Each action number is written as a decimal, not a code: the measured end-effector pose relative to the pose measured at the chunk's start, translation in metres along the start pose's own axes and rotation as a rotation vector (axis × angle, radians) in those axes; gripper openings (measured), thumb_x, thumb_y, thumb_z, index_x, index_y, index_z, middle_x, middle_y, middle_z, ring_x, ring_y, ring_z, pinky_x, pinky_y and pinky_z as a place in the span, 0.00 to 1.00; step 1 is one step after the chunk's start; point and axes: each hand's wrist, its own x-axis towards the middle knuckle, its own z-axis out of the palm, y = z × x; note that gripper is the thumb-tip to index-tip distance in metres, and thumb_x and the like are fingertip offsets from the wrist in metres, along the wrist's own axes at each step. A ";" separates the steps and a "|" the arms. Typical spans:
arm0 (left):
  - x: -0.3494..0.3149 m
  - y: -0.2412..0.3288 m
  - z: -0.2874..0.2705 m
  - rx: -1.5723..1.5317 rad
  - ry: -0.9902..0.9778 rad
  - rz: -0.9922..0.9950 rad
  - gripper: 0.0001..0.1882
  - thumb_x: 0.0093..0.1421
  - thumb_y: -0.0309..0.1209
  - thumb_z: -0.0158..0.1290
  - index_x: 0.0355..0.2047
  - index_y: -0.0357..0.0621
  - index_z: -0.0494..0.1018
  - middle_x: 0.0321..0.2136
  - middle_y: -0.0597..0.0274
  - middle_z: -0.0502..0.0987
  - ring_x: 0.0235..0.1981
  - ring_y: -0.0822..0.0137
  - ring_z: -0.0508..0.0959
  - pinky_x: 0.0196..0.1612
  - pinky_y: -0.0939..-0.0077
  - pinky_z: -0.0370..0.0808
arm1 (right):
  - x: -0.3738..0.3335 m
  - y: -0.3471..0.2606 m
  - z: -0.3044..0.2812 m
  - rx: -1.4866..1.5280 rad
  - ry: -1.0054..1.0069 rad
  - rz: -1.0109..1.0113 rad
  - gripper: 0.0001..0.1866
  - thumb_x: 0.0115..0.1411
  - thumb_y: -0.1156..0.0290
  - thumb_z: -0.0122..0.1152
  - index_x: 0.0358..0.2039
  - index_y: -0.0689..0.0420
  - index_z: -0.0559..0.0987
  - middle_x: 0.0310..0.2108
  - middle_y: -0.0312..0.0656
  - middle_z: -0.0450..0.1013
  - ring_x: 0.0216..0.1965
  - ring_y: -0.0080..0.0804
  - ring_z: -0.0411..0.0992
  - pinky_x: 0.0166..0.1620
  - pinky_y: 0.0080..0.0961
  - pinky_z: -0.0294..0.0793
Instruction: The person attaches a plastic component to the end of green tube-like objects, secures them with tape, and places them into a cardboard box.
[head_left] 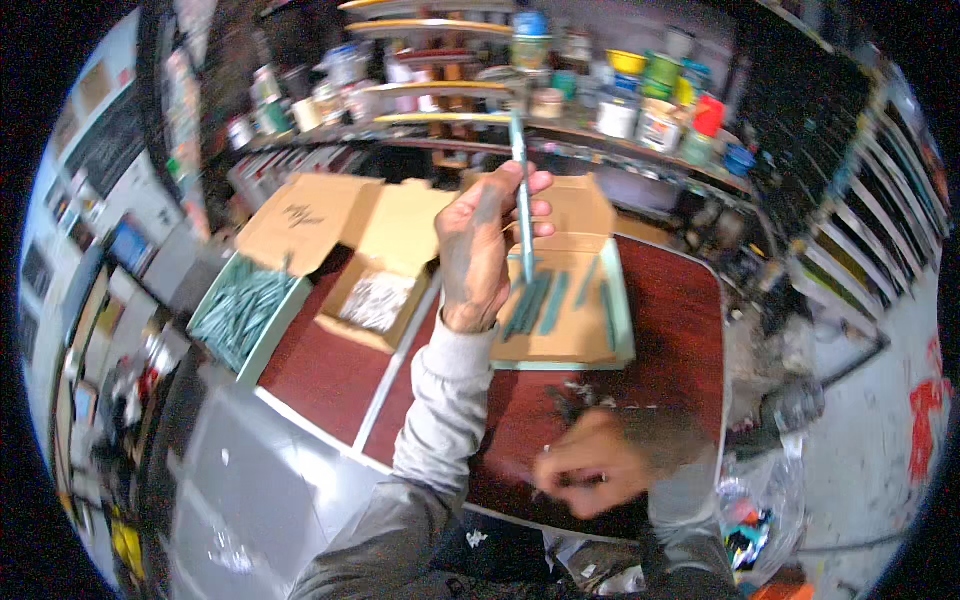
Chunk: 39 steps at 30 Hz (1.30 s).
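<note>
My left hand (478, 245) is raised over the table, closed around a slim teal pen-like stick (523, 205) that stands nearly upright. Below and behind it lies an open cardboard box (585, 345) with several similar teal sticks (552, 303) spread on its bottom. My right hand (595, 470), blurred by motion, is low over the table's near part with its fingers curled together. What they hold, if anything, cannot be made out. Just beyond that hand lies a cluster of small dark and pale parts (575, 398), too blurred to name.
At the left stands an open box (290, 300) heaped with teal sticks (240, 312). A smaller carton (352, 335) of small white pieces (374, 301) sits beside it on the dark red table (675, 300). Jars and cans line the shelf (620, 140) behind. A clear plastic bag (765, 515) is at the lower right.
</note>
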 end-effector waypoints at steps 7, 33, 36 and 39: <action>0.057 0.104 -0.314 0.802 0.430 0.390 0.16 0.67 0.38 0.52 0.48 0.40 0.77 0.42 0.56 0.82 0.38 0.66 0.81 0.38 0.72 0.79 | -0.168 -0.085 -0.004 -0.301 0.959 0.171 0.07 0.62 0.66 0.59 0.35 0.56 0.75 0.31 0.39 0.73 0.30 0.30 0.72 0.31 0.25 0.71; -0.062 0.046 -0.318 1.191 -0.140 0.227 0.15 0.64 0.26 0.54 0.50 0.36 0.77 0.45 0.45 0.80 0.48 0.57 0.80 0.50 0.67 0.76 | -0.320 -0.054 0.494 0.080 0.805 2.336 0.20 0.64 0.51 0.56 0.44 0.55 0.76 0.38 0.40 0.73 0.38 0.31 0.72 0.42 0.31 0.71; -0.143 0.008 -0.207 1.331 -0.502 0.272 0.11 0.62 0.26 0.56 0.44 0.37 0.80 0.42 0.48 0.82 0.44 0.59 0.83 0.48 0.67 0.77 | -0.311 -0.058 0.512 0.079 0.801 2.379 0.20 0.63 0.51 0.56 0.44 0.55 0.77 0.39 0.40 0.73 0.39 0.33 0.72 0.42 0.33 0.71; -0.182 -0.016 -0.155 1.299 -0.740 0.259 0.10 0.62 0.28 0.57 0.42 0.40 0.81 0.41 0.51 0.83 0.43 0.57 0.83 0.48 0.65 0.78 | -0.308 -0.058 0.516 0.058 0.803 2.401 0.20 0.63 0.51 0.56 0.44 0.54 0.77 0.39 0.41 0.74 0.39 0.34 0.72 0.42 0.34 0.72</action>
